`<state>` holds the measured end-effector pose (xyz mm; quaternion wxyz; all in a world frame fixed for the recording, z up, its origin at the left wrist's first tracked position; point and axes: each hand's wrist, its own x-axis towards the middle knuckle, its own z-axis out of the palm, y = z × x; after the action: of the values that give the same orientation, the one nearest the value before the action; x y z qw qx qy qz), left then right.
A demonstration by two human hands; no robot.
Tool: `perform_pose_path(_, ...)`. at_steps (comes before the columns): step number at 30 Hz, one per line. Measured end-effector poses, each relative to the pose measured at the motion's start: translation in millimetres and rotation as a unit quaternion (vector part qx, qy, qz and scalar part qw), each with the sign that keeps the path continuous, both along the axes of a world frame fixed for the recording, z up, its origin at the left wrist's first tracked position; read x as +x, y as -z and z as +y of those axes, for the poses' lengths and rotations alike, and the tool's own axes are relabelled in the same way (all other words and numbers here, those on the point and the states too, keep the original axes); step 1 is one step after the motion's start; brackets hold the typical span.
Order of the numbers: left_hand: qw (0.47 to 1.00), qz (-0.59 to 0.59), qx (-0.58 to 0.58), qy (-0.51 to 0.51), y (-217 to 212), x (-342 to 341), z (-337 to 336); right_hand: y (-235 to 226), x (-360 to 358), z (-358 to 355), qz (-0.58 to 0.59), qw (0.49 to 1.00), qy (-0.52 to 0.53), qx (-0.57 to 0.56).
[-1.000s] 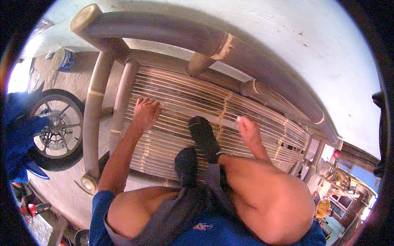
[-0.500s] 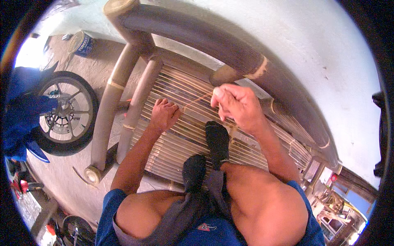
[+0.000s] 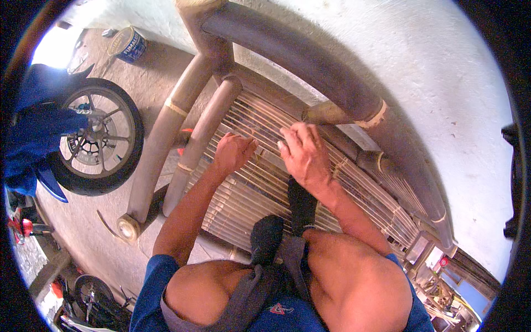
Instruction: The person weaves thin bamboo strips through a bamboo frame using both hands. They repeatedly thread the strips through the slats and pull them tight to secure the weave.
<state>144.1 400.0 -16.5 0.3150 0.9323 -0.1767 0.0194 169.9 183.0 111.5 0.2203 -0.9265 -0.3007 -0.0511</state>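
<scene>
A bamboo bench seat (image 3: 243,188) of many thin pale slats lies in front of me, framed by thick brown bamboo poles. My left hand (image 3: 235,152) is closed at the slats, its fingertips pinched together on a thin binding strip that is mostly hidden. Just right of it, my right hand (image 3: 305,157) hovers over the slats with bent fingers pointing left. What its fingers hold, if anything, is hidden. My feet, in dark socks (image 3: 267,235), rest on the seat below the hands.
Thick bamboo armrest poles (image 3: 157,149) bound the seat on the left; a heavy backrest pole (image 3: 310,55) runs along the wall. A motorcycle wheel (image 3: 97,135) stands at left, a paint bucket (image 3: 128,44) behind it. Wood pieces (image 3: 442,296) lie far right.
My right hand has come down and in toward the left hand. The thin strip earlier stretched between both hands no longer shows clearly. The view has shifted slightly.
</scene>
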Motion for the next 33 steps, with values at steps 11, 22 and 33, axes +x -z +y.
perform_pose_path(11, 0.917, 0.286, -0.258, -0.106, -21, 8, 1, 118, -39, 20, 0.670, 0.695, 0.168, 0.201)
perform_pose_path(22, 0.984, 0.133, -0.040, -0.114, -21, 9, 20, 119, -41, 55, 0.711, 0.509, 0.316, 0.369)
perform_pose_path(33, 0.936, 0.231, 0.252, 0.086, -21, 10, -16, 108, -31, 69, 0.719, 0.401, 0.349, 0.448)
